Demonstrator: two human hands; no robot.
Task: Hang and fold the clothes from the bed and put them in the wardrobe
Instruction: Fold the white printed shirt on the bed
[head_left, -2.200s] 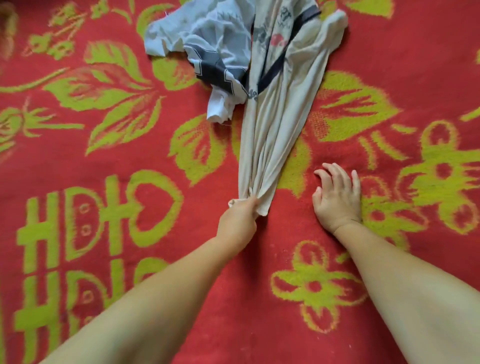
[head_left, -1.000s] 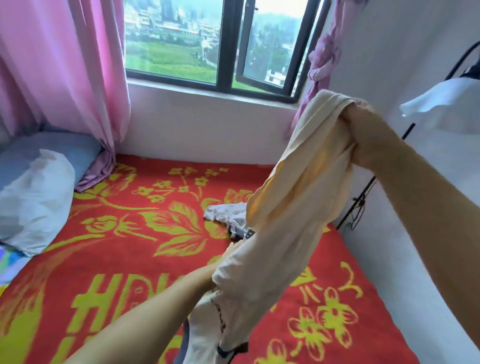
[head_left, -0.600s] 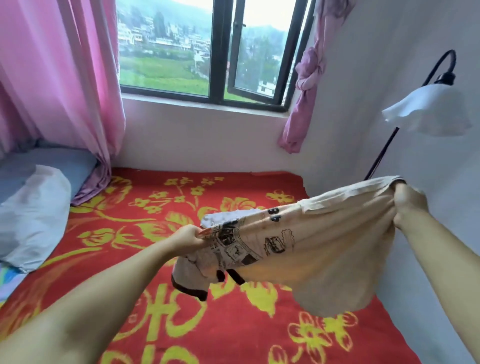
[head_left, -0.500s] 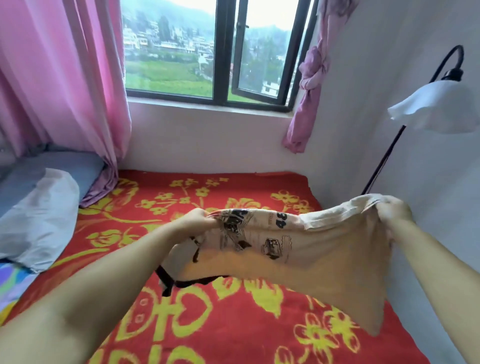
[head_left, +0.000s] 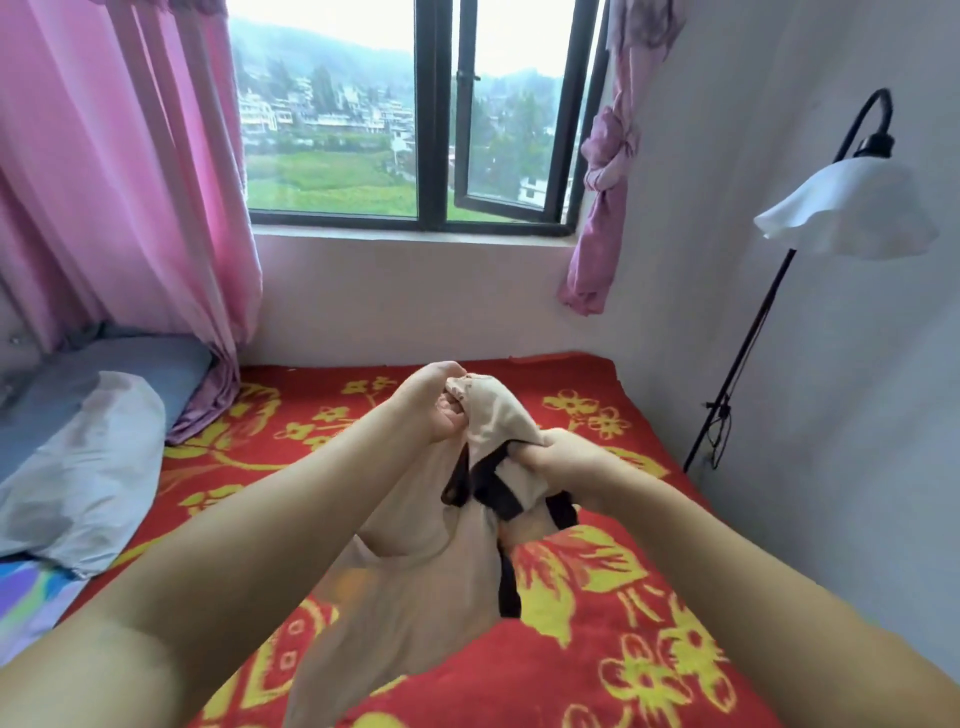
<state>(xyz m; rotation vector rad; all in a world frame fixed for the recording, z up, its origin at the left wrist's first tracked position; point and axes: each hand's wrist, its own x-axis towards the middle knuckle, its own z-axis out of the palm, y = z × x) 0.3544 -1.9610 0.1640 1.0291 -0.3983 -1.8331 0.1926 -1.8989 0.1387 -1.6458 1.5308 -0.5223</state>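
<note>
Half a second ago the beige shirt (head_left: 415, 587) was held stretched wide between two hands far apart; now the hands have been brought close together in the middle, and the shirt is bunched up between them. One end of the cloth is gripped by the left hand (head_left: 434, 402), with the fingers curled tight around it, up near the top. A part with black trim is pinched by the right hand (head_left: 558, 457), just beside and a little lower than the left one, with its fingers curled around the cloth too. Most of the shirt is left hanging down from both grips toward the person, above the red bed cover (head_left: 613, 613) with yellow flowers on it. It cannot be told whether the bottom of the shirt is touching the bed. A grey pillow (head_left: 78, 478) is seen lying at the left side of the bed. Pink curtains (head_left: 119, 182) are hung beside the window (head_left: 426, 119), and a floor lamp (head_left: 847, 208) with a white shade is stood by the wall on the right.
</note>
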